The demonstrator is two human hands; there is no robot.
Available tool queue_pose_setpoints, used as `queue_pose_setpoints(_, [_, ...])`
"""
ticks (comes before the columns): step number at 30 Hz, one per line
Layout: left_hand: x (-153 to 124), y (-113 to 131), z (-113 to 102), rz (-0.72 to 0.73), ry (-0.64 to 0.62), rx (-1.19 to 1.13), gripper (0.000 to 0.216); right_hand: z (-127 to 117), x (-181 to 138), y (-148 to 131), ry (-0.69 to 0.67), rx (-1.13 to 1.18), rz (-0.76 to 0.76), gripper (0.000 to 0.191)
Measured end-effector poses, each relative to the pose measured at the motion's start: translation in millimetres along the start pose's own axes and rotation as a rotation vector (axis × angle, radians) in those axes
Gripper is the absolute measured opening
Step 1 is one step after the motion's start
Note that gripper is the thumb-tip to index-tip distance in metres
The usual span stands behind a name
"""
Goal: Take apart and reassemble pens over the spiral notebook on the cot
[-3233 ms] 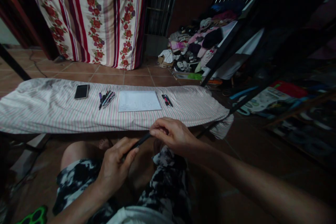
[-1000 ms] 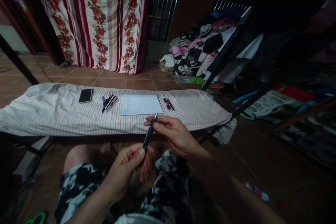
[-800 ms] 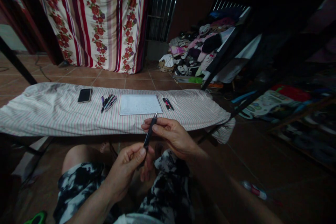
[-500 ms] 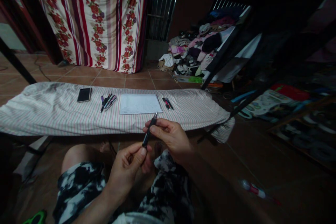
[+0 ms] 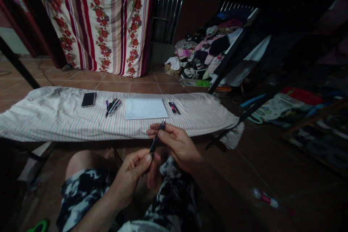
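A dark pen (image 5: 154, 145) with a silvery tip is held at a slant over my lap, its tip toward the upper right. My left hand (image 5: 133, 171) pinches the lower end between thumb and fingers. Nearer the tip, my right hand (image 5: 178, 142) grips the barrel between thumb and fingers. Beyond my hands, a spiral notepad (image 5: 145, 108) lies open on the striped cloth (image 5: 67, 127). A bunch of pens (image 5: 112, 107) rests left of the notepad, and a smaller group of pens (image 5: 174, 108) lies to its right.
A phone (image 5: 88, 99) lies toward the left of the cloth. Dark metal bars (image 5: 225, 136) rise near its right end. A floral curtain (image 5: 116, 25) hangs behind, beside a pile of clothes (image 5: 206, 49). A bottle (image 5: 265, 198) lies on the floor at right.
My right hand has slid slightly along the pen, and its fingers are straighter. The lower fingers of my left hand have stretched downward. The pen stays between both hands.
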State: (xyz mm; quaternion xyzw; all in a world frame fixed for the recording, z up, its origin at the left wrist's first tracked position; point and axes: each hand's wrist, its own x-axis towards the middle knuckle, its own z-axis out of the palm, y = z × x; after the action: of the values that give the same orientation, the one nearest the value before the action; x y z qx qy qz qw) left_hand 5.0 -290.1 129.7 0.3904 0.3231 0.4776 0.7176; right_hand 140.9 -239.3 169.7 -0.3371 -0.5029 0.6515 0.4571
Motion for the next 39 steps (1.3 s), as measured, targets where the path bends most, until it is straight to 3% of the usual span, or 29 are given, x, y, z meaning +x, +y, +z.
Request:
queue_pose_setpoints(3, [-4,3,3,-0.07,-0.063,-0.119,0.03,-3,-2,-2,-0.102,0.067,0.007,0.03])
queue_pose_setpoints(6, [-6,5,7,-0.064,-0.039,-0.132,0.03,-4,-1,2,-0.095,0.056,-0.007,0.025])
queue_pose_setpoints(11, [-3,-3,7,0.038,0.117,0.029,0.034,2,3,13,0.101,-0.072,-0.065,0.025])
queue_pose_setpoints(18, [4,-20,-8,0.306,0.4,0.539,0.026,8,7,35,0.307,-0.048,-0.035,0.036])
queue_pose_setpoints(20, [6,-17,-7,0.276,0.363,0.451,0.025,6,6,31,0.249,-0.052,-0.002,0.036])
queue_pose_setpoints(23, [5,-10,0,0.067,0.174,0.078,0.028,2,3,20,0.044,-0.068,0.051,0.034])
queue_pose_setpoints(26, [4,-7,5,-0.088,0.079,-0.133,0.032,-3,1,12,-0.027,-0.07,0.071,0.034])
queue_pose_setpoints(29, [4,-14,4,-0.027,0.144,-0.04,0.036,-3,2,18,0.011,-0.107,0.123,0.035])
queue_pose_setpoints(32, [8,-26,-2,0.144,0.282,0.215,0.035,-1,8,36,0.183,-0.155,0.084,0.038])
queue_pose_setpoints(35, [13,-34,-10,0.248,0.417,0.426,0.03,-3,16,55,0.217,-0.201,0.078,0.042])
queue_pose_setpoints(37, [17,-35,-15,0.197,0.429,0.396,0.03,-8,20,61,0.186,-0.268,0.07,0.045])
queue_pose_setpoints(39, [22,-33,-21,0.075,0.424,0.224,0.033,-17,21,61,0.166,-0.424,0.011,0.044])
